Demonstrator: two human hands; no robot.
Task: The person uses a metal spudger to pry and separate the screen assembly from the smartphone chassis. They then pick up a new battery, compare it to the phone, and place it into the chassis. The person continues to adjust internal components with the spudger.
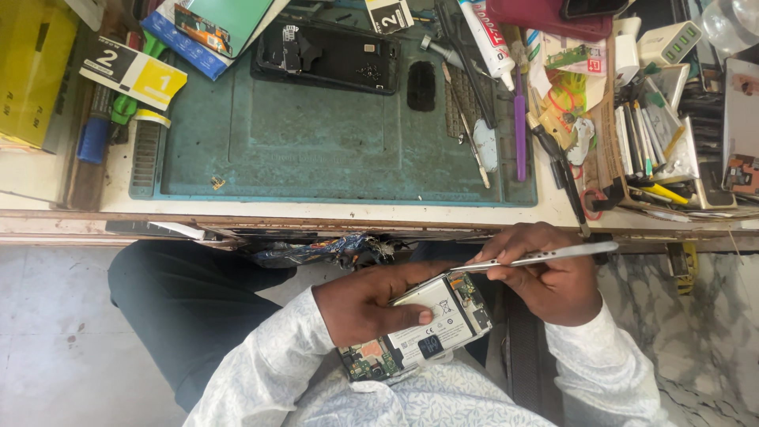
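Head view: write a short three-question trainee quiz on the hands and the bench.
1. True or false: the left hand holds the opened phone over the lap, off the green mat.
2. What does the right hand hold? A) metal tweezers B) glue tube C) purple pry tool
3. Fill in: the black phone back shell lies at the mat's ____ edge, far from the person.

Key: 1 true; 2 A, the metal tweezers; 3 top.
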